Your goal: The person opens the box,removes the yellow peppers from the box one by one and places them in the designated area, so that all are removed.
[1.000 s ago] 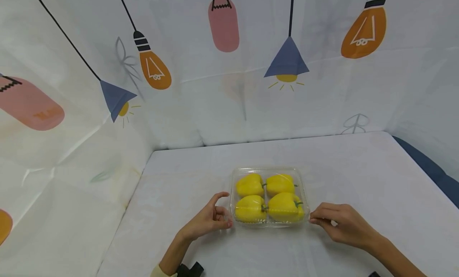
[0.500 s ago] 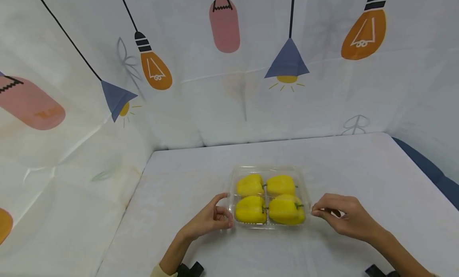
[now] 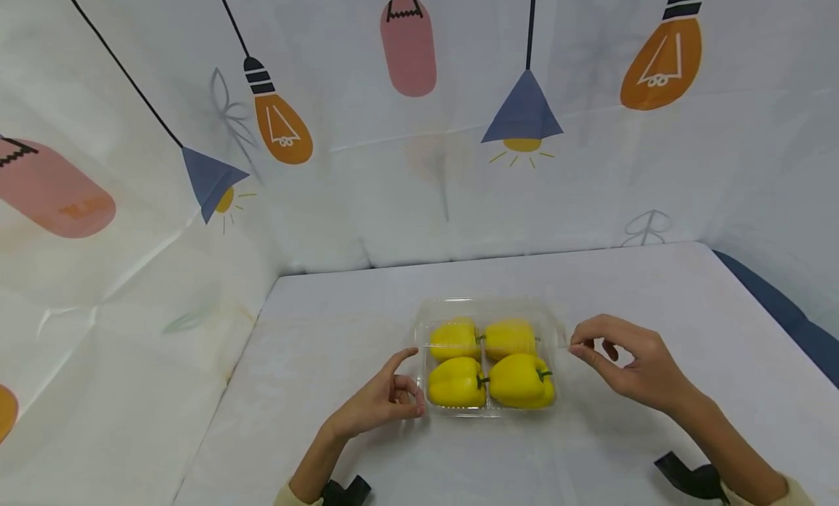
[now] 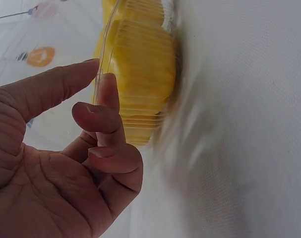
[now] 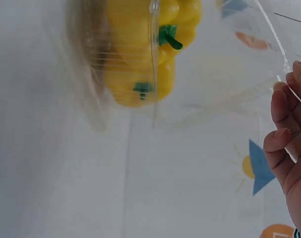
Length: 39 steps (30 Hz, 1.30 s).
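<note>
Both hands grip: on the white table (image 3: 334,320), my left hand (image 3: 376,400) holds the clear box (image 3: 488,413) by its left edge; my right hand (image 3: 639,360) pinches the part-raised lid (image 5: 224,74). Four yellow peppers (image 3: 518,381) sit inside. Opening seems the step in hand; next likely calls for tipping the lid back.

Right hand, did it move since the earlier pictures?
Yes: in the head view, the right hand has moved up the picture, closer to the table's far edge.
</note>
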Each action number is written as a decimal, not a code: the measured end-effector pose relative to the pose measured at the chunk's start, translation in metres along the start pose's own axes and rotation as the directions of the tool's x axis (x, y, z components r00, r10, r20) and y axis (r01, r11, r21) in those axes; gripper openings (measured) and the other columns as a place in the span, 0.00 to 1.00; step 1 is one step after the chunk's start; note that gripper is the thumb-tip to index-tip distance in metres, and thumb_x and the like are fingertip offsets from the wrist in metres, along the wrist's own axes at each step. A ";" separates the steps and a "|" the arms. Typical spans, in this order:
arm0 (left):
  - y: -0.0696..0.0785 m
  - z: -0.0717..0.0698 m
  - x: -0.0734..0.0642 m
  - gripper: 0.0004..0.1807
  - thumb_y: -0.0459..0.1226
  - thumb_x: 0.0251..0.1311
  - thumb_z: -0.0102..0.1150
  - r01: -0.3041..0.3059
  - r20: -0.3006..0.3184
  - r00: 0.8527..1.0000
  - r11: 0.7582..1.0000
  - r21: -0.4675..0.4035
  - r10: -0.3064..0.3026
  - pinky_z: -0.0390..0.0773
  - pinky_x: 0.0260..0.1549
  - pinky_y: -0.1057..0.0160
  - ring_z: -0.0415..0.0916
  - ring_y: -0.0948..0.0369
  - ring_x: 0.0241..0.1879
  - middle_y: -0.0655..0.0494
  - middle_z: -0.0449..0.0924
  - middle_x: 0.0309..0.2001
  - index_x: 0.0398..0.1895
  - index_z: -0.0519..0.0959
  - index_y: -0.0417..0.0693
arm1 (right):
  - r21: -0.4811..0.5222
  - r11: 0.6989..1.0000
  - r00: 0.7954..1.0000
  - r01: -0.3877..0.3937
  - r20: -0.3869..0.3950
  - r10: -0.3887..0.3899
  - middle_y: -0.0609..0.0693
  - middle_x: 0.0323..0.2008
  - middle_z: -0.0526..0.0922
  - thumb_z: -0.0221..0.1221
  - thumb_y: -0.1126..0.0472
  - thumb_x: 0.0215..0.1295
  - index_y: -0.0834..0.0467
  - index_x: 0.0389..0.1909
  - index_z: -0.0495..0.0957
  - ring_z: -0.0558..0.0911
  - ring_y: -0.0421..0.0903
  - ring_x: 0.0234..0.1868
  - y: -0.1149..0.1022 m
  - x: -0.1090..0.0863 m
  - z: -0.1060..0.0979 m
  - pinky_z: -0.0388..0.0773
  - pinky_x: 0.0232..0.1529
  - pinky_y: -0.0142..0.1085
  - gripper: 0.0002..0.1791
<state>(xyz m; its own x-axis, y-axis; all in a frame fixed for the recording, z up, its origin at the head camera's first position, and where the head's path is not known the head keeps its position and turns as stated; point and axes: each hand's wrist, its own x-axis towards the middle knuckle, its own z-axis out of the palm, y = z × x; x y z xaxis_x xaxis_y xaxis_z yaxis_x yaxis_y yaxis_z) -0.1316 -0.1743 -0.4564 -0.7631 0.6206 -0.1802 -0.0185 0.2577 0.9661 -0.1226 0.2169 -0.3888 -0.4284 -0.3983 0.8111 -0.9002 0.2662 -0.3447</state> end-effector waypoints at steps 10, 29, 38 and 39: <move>0.000 -0.001 0.001 0.50 0.33 0.57 0.63 -0.006 0.016 1.000 1.000 0.021 0.005 0.77 0.34 0.66 0.75 0.61 0.27 0.48 0.80 0.38 0.74 0.40 0.52 | -0.100 0.985 0.990 -0.138 -0.039 0.135 0.54 0.36 0.81 0.62 0.58 0.62 0.67 0.39 0.78 0.74 0.37 0.37 0.003 0.016 -0.001 0.70 0.31 0.23 0.14; 0.002 -0.002 0.000 0.50 0.34 0.57 0.64 0.005 0.013 1.000 0.999 0.042 -0.006 0.77 0.33 0.67 0.74 0.62 0.27 0.50 0.81 0.38 0.74 0.41 0.51 | -0.112 0.897 0.902 -0.428 0.004 0.431 0.51 0.57 0.74 0.64 0.71 0.55 0.52 0.71 0.54 0.76 0.43 0.53 0.073 0.000 0.016 0.74 0.41 0.22 0.44; -0.001 -0.001 0.000 0.50 0.34 0.57 0.64 0.003 0.011 1.000 0.999 0.053 -0.004 0.77 0.33 0.67 0.74 0.62 0.27 0.51 0.81 0.38 0.74 0.41 0.51 | -0.138 0.871 0.871 -0.471 0.085 0.484 0.51 0.67 0.63 0.62 0.67 0.59 0.45 0.73 0.50 0.77 0.51 0.55 0.087 -0.007 0.027 0.80 0.41 0.36 0.45; -0.001 -0.001 0.000 0.50 0.34 0.57 0.64 0.004 0.011 1.000 0.999 0.052 -0.004 0.77 0.33 0.67 0.74 0.62 0.27 0.51 0.81 0.38 0.74 0.41 0.51 | -0.150 0.870 0.869 -0.470 0.093 0.486 0.51 0.68 0.62 0.62 0.67 0.60 0.46 0.72 0.52 0.77 0.51 0.55 0.089 -0.008 0.028 0.80 0.40 0.38 0.43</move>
<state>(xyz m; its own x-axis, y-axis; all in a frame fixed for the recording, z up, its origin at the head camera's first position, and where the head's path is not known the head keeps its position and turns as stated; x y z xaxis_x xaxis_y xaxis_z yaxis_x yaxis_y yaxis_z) -0.1322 -0.1756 -0.4567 -0.7556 0.6279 -0.1866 0.0124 0.2986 0.9543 -0.2012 0.2191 -0.4393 -0.8168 -0.2989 0.4935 -0.5700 0.5507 -0.6098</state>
